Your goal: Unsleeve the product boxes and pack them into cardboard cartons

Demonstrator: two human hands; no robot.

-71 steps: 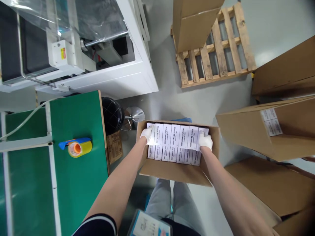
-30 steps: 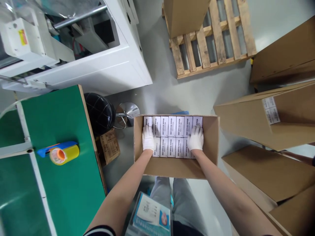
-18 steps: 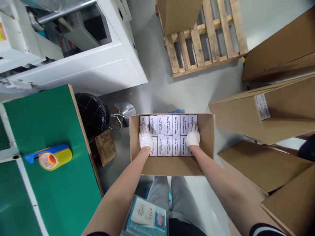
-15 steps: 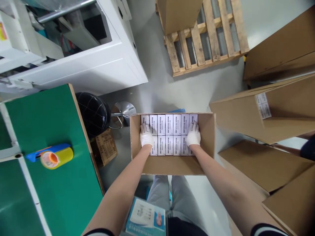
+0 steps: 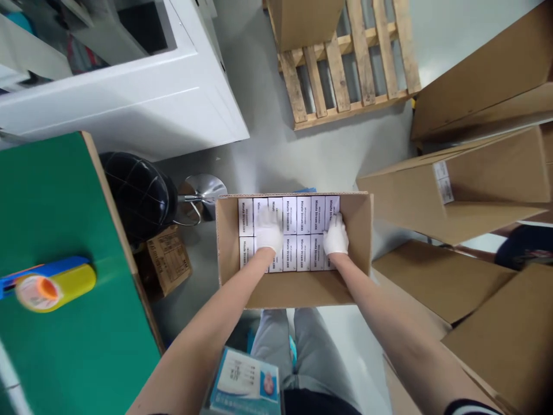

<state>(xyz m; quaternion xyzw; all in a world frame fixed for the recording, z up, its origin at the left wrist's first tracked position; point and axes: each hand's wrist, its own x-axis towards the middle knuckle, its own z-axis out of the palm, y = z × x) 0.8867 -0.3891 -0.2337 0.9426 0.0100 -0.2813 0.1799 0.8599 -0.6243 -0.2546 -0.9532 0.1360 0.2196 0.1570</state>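
An open cardboard carton (image 5: pixel 298 289) stands in front of my legs. Inside it, small white boxes (image 5: pixel 303 253) printed "Minute Stream 1000" stand in two tight rows. My left hand (image 5: pixel 268 233), in a white glove, lies over the boxes left of the middle with its fingers stretched out, blurred a little. At the right end of the rows, my gloved right hand (image 5: pixel 336 236) touches the last boxes, fingers extended. Between the rows and the carton's right wall there is a gap. Neither hand lifts a box.
On the left, a green table (image 5: pixel 78 202) carries a yellow tape roll (image 5: pixel 73 288). A black stool (image 5: pixel 138 196) and a small brown box (image 5: pixel 168 259) stand beside it. A wooden pallet (image 5: pixel 356 75) lies ahead. Several large cartons (image 5: pixel 401 196) fill the right, near another person's arm.
My left hand has moved right, from the left end of the rows onto the boxes. My right hand stays at the right end. The whole view has shifted slightly.
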